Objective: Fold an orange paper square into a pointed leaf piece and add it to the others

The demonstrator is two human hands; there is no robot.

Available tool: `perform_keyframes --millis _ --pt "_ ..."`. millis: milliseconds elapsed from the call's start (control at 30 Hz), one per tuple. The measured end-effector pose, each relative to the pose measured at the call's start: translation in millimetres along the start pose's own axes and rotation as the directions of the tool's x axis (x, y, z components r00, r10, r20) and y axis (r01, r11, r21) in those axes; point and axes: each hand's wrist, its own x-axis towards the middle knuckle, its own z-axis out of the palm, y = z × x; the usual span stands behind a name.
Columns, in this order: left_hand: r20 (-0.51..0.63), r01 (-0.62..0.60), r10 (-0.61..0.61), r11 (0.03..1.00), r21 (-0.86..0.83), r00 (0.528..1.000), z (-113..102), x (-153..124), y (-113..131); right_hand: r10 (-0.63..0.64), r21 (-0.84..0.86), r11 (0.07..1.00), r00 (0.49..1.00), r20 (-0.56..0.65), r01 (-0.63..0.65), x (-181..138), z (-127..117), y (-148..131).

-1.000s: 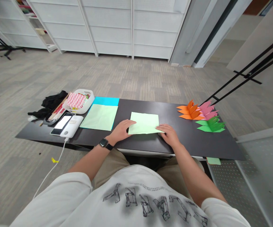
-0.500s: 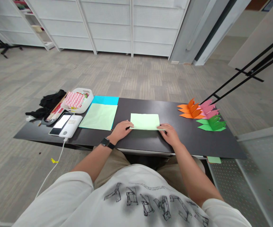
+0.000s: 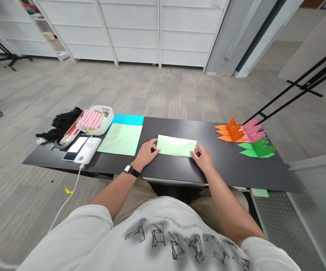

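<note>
A light green paper sheet [image 3: 176, 146] lies folded over on the black table [image 3: 179, 169], its near flap raised toward the far edge. My left hand [image 3: 147, 152] pinches its left near corner. My right hand [image 3: 204, 158] pinches its right near corner. A watch sits on my left wrist.
To the left lie a light green sheet [image 3: 121, 139] on a cyan sheet [image 3: 129, 119], a white basket [image 3: 96, 119] of patterned paper, a phone on a white power bank [image 3: 82, 145] with cable, and black cloth [image 3: 62, 122]. Folded orange, pink and green paper shapes [image 3: 244, 137] sit at right.
Both hands have lifted the sheet's near edge and carried it away from me, so the sheet looks narrower, now nearly folded in half.
</note>
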Motion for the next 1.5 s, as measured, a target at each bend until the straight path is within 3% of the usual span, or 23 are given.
perform_keyframes --millis 133,333,433,567,633,800,1000,1200,1500 --pt "-0.028 0.020 -0.021 0.999 -0.034 0.999 3 1 -2 0.035 -0.011 0.999 0.999 -0.037 -0.036 2 5 1" --pt "-0.003 -0.025 0.027 0.976 0.216 1.000 2 0 5 -0.071 -0.169 0.983 0.997 0.024 0.074 1 6 0" --pt "0.009 -0.114 0.117 0.941 0.318 0.993 4 1 16 -0.090 -0.238 0.966 0.995 0.050 0.100 1 7 -1" --pt "0.180 -0.320 0.275 0.892 0.318 0.945 18 9 37 -0.107 -0.307 0.945 0.993 0.050 0.117 -1 8 -4" --pt "0.221 -0.345 0.284 0.883 0.320 0.933 30 14 46 -0.116 -0.334 0.934 0.992 0.053 0.127 -2 8 -6" --pt "0.235 -0.277 0.198 0.886 0.372 0.952 53 23 59 -0.136 -0.341 0.929 0.990 0.035 0.140 -3 7 -10" --pt "0.255 -0.192 0.082 0.875 0.444 0.964 57 21 62 -0.180 -0.303 0.939 0.983 -0.023 0.165 -8 4 -20" --pt "0.226 -0.164 0.061 0.867 0.470 0.972 57 18 65 -0.291 -0.299 0.896 0.943 0.163 0.329 -38 25 -58" --pt "0.229 -0.144 0.037 0.870 0.472 0.973 58 18 65 -0.196 -0.328 0.905 0.950 0.243 0.271 -47 40 -79"
